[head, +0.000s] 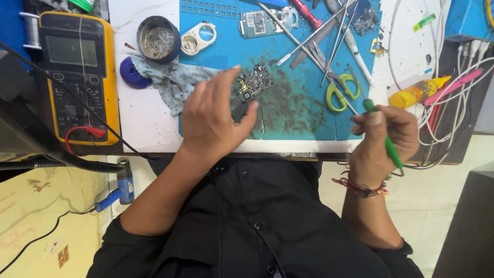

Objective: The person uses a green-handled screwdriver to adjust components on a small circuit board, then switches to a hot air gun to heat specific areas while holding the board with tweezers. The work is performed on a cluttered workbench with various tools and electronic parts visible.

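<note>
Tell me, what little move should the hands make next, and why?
Probably the right hand should bring the green-handled tool over toward the small circuit board. The left hand rests beside the board on the blue mat, fingertips at its edge, while the tool's tip sits well off to the side, not touching it.

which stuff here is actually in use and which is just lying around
In use:
left hand
circuit board
right hand
green tool

Lying about:
multimeter
grey cloth
tin
scissors
tweezers
second board
yellow bottle
</note>
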